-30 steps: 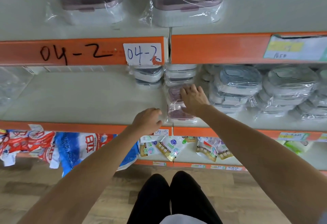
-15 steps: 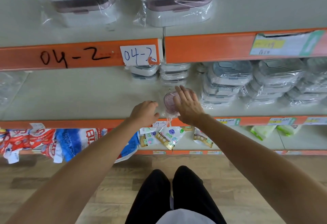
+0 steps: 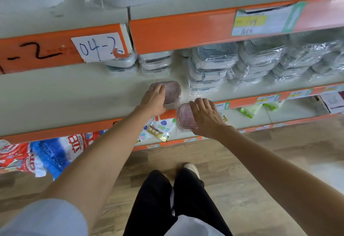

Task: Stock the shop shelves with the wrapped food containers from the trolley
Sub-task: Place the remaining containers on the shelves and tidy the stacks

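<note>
At the front edge of the middle shelf [image 3: 65, 94], my left hand [image 3: 154, 101] lies on top of a pink-lidded wrapped container [image 3: 170, 92], fingers spread and bent lightly over its near side. That container sits flat on the shelf, just in front of the join between two shelf boards. My right hand [image 3: 204, 118] covers a second pink container [image 3: 184, 116], fingers splayed over its ribbed lid; this one hangs out past the orange shelf lip, and I cannot tell whether the thumb has it gripped from below. The two containers are just beside each other, their clear wrap nearly touching.

Behind them stand short stacks of white wrapped containers [image 3: 155, 62], and to the right a long run of grey-lidded ones in crinkled film [image 3: 214, 64].

On the orange rail above, a white paper label [image 3: 98, 46] reads "04-2" in blue pen — to its left the same number is written in black marker straight on the rail, only "-2" showing. Further right a price ticket [image 3: 264, 19] has a yellow band and handwriting too blurred to read. Small tickets [image 3: 266, 98] along the middle shelf's lip are also unreadable.

Below, the bottom shelf holds sachets [image 3: 160, 127] and red and blue bags with large Chinese characters [image 3: 55, 150] — I cannot make them out. Wood-look flooring [image 3: 232, 170] runs underfoot, with my black trousers [image 3: 167, 198] in view.
</note>
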{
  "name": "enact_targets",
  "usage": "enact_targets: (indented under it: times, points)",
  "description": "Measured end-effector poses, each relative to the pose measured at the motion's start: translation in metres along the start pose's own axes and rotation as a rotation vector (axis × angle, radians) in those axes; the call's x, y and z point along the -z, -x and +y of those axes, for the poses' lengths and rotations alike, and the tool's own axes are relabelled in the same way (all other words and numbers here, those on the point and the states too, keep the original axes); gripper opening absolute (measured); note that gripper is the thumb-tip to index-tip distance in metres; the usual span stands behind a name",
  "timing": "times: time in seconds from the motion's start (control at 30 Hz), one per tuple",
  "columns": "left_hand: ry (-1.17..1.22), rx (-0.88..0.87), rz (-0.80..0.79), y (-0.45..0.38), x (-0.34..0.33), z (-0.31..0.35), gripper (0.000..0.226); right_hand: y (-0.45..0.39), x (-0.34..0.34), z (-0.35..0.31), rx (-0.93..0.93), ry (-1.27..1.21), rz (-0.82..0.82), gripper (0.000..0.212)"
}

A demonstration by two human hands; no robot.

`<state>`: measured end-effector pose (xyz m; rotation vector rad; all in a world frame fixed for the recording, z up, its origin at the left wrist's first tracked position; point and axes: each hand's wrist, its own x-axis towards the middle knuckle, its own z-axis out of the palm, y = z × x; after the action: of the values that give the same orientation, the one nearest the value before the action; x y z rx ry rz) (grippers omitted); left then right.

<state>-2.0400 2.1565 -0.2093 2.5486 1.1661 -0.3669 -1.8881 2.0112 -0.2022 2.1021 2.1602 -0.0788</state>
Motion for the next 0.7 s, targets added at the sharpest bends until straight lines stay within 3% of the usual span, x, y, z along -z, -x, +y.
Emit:
enact_targets:
  times: [0.13,0.3,0.5,0.7]
  points:
    - [-0.14,0.043,0.034,-0.023,-0.012,0.008,0.1,0.023,-0.013,0.015,-0.074,-0.06,-0.025,0.09]
    - [-0.25,0.053,0.097,-0.03,-0.003,0.014,0.096,0.032,-0.011,0.025,-0.114,-0.117,-0.107,0.094]
    - [-0.144,0.113,0.147,-0.01,0.001,0.024,0.086,0.032,0.001,0.033,-0.062,-0.145,-0.126,0.09]
    - [-0.142,0.087,0.089,0.033,0.008,0.031,0.08,0.035,0.018,0.038,0.022,-0.182,-0.146,0.083]
